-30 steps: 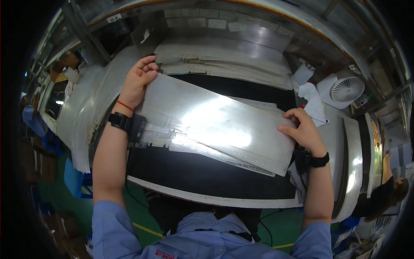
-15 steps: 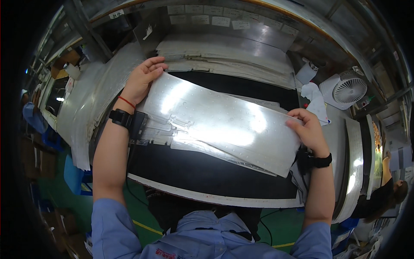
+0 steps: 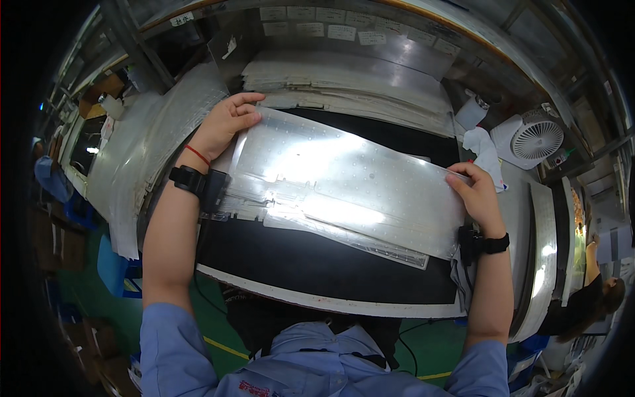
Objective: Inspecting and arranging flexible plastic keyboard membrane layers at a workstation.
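While a stack of see-through sheets (image 3: 122, 169) lines the far L, the L hand (image 3: 228, 126) pinches the clear sheet (image 3: 370, 175) at its far L corner. It slants over other sheets (image 3: 248, 208) mid-table; strip of black mat (image 3: 317, 258) shows btwn them & the table's white near edge (image 3: 331, 300). R hand (image 3: 477, 195) grips the far R corner, w/ a white cloth (image 3: 488, 151) near & fan (image 3: 537, 140) farther R.

The workbench (image 3: 370, 308) carries a black mat (image 3: 317, 261), on which clear sheets (image 3: 286, 220) lie. Behind the mat are stacked sheets (image 3: 350, 85); right of it sit a white fan (image 3: 532, 142) and a cloth (image 3: 485, 151)
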`<state>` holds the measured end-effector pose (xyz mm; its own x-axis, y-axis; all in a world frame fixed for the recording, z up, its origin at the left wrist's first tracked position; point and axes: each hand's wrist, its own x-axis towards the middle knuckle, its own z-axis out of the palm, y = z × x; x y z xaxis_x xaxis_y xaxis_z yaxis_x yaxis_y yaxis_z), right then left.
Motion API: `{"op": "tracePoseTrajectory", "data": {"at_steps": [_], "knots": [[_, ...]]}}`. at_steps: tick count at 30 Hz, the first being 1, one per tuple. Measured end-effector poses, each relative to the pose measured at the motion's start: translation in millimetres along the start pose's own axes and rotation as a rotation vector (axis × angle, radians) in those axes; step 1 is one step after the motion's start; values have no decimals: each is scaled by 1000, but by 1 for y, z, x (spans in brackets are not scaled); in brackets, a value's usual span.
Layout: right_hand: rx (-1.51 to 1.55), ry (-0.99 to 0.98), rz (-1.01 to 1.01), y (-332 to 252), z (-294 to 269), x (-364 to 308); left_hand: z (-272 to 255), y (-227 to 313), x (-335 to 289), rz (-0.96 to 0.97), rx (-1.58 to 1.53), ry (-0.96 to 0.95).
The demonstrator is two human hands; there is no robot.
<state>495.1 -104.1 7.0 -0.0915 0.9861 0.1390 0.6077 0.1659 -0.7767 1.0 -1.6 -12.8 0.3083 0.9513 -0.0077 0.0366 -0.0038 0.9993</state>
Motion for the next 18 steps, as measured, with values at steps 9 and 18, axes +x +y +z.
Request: {"op": "tracePoseTrajectory", "data": {"at_steps": [9, 18], "knots": [[134, 52, 65, 9, 1, 3, -1, -7, 4, 57, 10, 109], [173, 71, 36, 12, 5, 3, 7, -4, 3, 109, 39, 163]]}}
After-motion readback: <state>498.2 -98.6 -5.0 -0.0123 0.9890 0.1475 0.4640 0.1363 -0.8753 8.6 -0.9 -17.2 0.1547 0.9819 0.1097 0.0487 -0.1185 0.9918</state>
